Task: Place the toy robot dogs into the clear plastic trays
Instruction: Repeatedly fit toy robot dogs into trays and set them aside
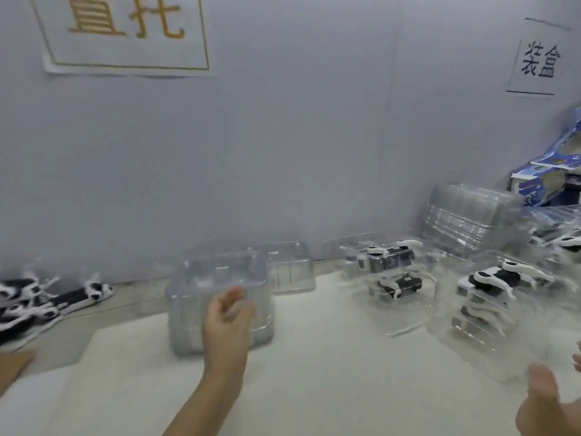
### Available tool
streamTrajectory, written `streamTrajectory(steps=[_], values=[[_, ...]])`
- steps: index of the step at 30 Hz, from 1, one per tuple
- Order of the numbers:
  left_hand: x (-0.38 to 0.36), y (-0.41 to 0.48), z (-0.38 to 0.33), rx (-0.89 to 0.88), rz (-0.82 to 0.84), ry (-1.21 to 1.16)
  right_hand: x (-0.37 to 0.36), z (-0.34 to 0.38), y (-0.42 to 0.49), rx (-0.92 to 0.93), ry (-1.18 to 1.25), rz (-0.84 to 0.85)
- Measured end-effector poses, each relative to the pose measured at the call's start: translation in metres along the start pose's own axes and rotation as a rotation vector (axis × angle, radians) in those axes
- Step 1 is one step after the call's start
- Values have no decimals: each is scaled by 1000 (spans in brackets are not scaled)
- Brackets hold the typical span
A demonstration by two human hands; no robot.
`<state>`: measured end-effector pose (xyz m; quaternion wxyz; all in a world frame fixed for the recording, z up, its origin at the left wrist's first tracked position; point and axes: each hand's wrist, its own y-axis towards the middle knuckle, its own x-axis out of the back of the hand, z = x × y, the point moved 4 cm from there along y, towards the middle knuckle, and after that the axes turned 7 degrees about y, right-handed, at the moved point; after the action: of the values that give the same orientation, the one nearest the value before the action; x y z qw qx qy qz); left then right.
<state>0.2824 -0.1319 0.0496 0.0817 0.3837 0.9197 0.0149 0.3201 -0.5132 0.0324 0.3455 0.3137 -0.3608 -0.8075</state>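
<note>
Head view shows the left hand (229, 313) in the middle, reaching out to a tall stack of clear trays (217, 291). Its fingers (243, 309) lie on the front of the stack, a bit bent, with the thumb up. It is too blurry to tell if the hand grips the stack or only touches it. The right hand (540, 401) is low in the right corner, partly out of the picture. It is blurry too, so I cannot tell if it is open or holding something. A clear tray edge (490, 363) is just beside it.

The stack sits on a white table (314, 382). Right behind it is one more clear tray (290, 269), near the wall.

To the right are the packed toy dogs — black and white ones lying inside clear trays. Two trays with dogs (391, 269) sit one on top of the other near the back. Another pile of dogs in trays (487, 294) is closer to the right hand.

On the far left, loose toy dogs (34, 300) lie in a heap on the table, not in any tray.

At the back right a pile of empty trays (465, 215) leans by the wall, with blue boxes (540, 184) beside it. Two paper signs hang on the grey wall — a big sign (125, 33) with gold writing and a small sign (539, 58) with black writing.
</note>
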Motion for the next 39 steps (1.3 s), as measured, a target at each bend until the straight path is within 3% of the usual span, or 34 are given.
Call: streamTrajectory(steps=[2,4,7,9,13,16,21,30,39], values=[[53,20,-2,-131,-290,52,-50,46,-16,239,79,161],[85,41,8,-158,-385,181,-108,85,-41,475,126,433],[99,73,31,-95,-193,347,-197,120,-77,535,124,813],[95,83,45,-70,-7,386,-248,135,-93,494,56,940],[86,94,64,-76,158,271,-324,139,-129,448,-249,1251],[85,100,74,-72,134,231,-344,139,-143,683,-303,1177],[86,100,77,-104,107,222,-349,133,-145,801,-241,1045],[88,98,77,-141,82,275,-350,133,-138,823,-124,1041],[91,91,75,-74,60,323,-361,138,-117,735,-189,1203]])
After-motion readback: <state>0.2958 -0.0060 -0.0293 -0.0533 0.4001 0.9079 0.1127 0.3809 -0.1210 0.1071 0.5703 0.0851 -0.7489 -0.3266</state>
